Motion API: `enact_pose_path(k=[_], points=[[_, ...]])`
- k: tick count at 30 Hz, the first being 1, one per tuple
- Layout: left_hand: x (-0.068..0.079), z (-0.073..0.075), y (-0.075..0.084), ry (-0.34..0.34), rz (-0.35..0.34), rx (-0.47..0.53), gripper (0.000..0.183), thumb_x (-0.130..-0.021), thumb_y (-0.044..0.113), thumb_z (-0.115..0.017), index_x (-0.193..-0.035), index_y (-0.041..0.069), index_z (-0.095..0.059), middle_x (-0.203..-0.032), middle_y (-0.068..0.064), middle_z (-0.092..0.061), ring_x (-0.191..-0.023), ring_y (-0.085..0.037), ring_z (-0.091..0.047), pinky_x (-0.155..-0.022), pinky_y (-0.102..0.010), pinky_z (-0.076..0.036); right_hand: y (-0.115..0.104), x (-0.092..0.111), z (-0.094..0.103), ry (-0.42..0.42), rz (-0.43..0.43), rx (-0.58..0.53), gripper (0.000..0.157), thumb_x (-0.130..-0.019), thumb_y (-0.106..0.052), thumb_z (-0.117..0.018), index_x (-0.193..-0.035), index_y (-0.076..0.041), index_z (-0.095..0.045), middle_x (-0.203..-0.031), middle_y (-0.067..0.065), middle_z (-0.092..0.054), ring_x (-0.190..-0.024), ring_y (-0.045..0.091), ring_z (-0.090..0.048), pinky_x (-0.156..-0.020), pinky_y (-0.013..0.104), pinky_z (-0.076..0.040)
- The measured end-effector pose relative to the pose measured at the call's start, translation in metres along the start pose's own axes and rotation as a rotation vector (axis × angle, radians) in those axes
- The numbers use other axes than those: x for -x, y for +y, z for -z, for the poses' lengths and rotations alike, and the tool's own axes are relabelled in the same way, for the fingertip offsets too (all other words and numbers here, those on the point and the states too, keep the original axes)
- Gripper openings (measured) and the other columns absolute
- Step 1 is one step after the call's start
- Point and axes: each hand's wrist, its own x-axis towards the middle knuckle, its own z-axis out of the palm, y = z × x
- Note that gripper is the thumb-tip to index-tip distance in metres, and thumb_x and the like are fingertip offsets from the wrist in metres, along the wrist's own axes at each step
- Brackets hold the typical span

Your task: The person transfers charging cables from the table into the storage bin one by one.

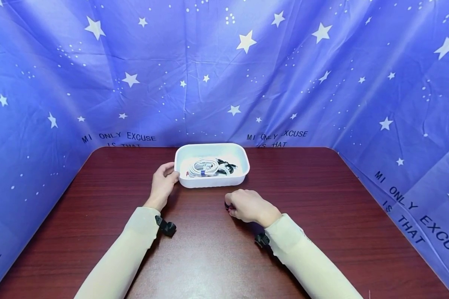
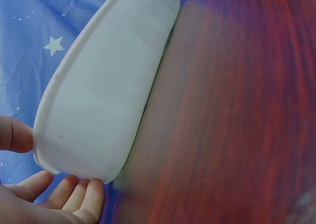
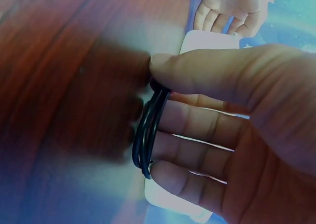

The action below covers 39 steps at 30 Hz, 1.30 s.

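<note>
My left hand point(image 1: 161, 185) is at the left end of a white plastic box point(image 1: 213, 182). Its fairly straight fingers point(image 2: 79, 197) touch the end wall, and the thumb point(image 2: 17, 135) lies against the rim. Inside the box are a coiled white cable point(image 1: 203, 167) with a blue band and a dark cable point(image 1: 227, 167). In front of the box, above the table, my right hand point(image 1: 250, 205) pinches a coiled black cable point(image 3: 147, 132) between thumb and fingers. Something small and red shows beside the thumb; most of it is hidden.
The box stands near the far edge of a dark red wood-grain table point(image 1: 198, 257). A blue curtain point(image 1: 217, 62) with white stars hangs behind the table and along both sides.
</note>
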Motion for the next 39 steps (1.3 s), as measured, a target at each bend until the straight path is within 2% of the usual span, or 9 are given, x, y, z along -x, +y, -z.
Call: enact_pose_path(k=[10, 16, 20, 25, 33, 39], points=[[-0.0003, 0.0007, 0.0010, -0.008, 0.011, 0.001, 0.050, -0.083, -0.003, -0.050, -0.133, -0.004, -0.047, -0.125, -0.022, -0.056, -0.086, -0.011, -0.053, -0.084, -0.027, -0.048, -0.0001, 0.0004, 0.0025, 0.013, 0.023, 0.006, 0.020, -0.078, -0.015, -0.072, -0.070, -0.021, -0.054, -0.064, -0.009, -0.046, -0.060, 0.011, -0.047, -0.051, 0.032, -0.039], [0.0012, 0.0005, 0.0021, -0.006, 0.015, 0.001, 0.050, -0.084, -0.002, -0.050, -0.134, -0.003, -0.046, -0.126, -0.022, -0.055, -0.089, -0.013, -0.054, -0.088, -0.031, -0.048, 0.0002, 0.0012, 0.0031, 0.031, 0.039, 0.004, 0.017, -0.077, -0.014, -0.072, -0.074, -0.020, -0.056, -0.073, -0.009, -0.047, -0.066, 0.011, -0.049, -0.054, 0.032, -0.042], [0.0023, 0.0000, 0.0017, 0.002, -0.005, 0.003, 0.050, -0.082, -0.002, -0.050, -0.132, -0.004, -0.048, -0.124, -0.022, -0.056, -0.090, -0.015, -0.054, -0.087, -0.032, -0.048, 0.0005, 0.0015, 0.0032, 0.042, 0.047, 0.002, 0.016, -0.076, -0.011, -0.072, -0.075, -0.018, -0.057, -0.076, -0.008, -0.048, -0.068, 0.012, -0.049, -0.055, 0.033, -0.042], [0.0029, -0.0007, 0.0004, 0.017, -0.042, 0.020, 0.049, -0.080, -0.001, -0.051, -0.129, -0.006, -0.049, -0.120, -0.025, -0.057, -0.086, -0.015, -0.055, -0.079, -0.026, -0.049, 0.0007, 0.0016, 0.0031, 0.047, 0.052, -0.005, 0.019, -0.076, -0.009, -0.071, -0.073, -0.018, -0.055, -0.074, -0.007, -0.047, -0.067, 0.013, -0.048, -0.054, 0.033, -0.041], [0.0014, 0.0001, 0.0010, -0.003, 0.010, 0.001, 0.050, -0.084, -0.001, -0.051, -0.134, -0.002, -0.047, -0.126, -0.021, -0.056, -0.088, -0.013, -0.054, -0.089, -0.032, -0.048, 0.0015, 0.0008, 0.0037, 0.077, 0.088, 0.008, 0.016, -0.077, -0.011, -0.070, -0.074, -0.020, -0.057, -0.074, -0.009, -0.046, -0.068, 0.010, -0.048, -0.055, 0.030, -0.041], [0.0024, -0.0002, 0.0026, -0.009, 0.016, 0.007, 0.050, -0.085, -0.002, -0.050, -0.135, -0.003, -0.046, -0.127, -0.021, -0.055, -0.087, -0.012, -0.053, -0.091, -0.035, -0.047, 0.0004, 0.0005, 0.0059, 0.104, 0.111, -0.007, 0.015, -0.078, -0.011, -0.069, -0.077, -0.022, -0.059, -0.077, -0.010, -0.051, -0.071, 0.008, -0.049, -0.059, 0.030, -0.044]])
